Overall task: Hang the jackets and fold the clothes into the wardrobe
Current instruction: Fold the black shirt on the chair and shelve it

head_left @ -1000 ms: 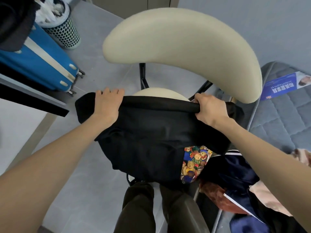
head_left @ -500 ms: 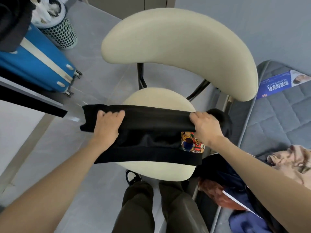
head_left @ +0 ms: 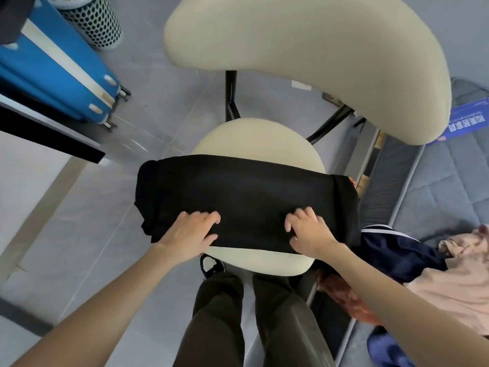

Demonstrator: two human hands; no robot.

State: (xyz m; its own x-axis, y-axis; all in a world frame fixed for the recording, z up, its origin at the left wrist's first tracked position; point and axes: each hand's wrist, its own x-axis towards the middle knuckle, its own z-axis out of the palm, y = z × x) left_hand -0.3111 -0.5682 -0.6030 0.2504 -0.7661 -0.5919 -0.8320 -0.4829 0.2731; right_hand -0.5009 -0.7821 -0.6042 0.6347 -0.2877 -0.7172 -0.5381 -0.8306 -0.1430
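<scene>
Left hand [head_left: 189, 234], right hand [head_left: 308, 234]: apparently flat

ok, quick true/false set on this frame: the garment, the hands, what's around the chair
1. The black garment lies across the chair seat. True.
2. The left hand and the right hand both rest on the black garment. True.
3. The blue suitcase stands on the person's right. False: it is on the left, beside the mesh bin.
4. The navy garment lies on the chair seat. False: it lies off the seat to the right, next to the pink garment.
</scene>
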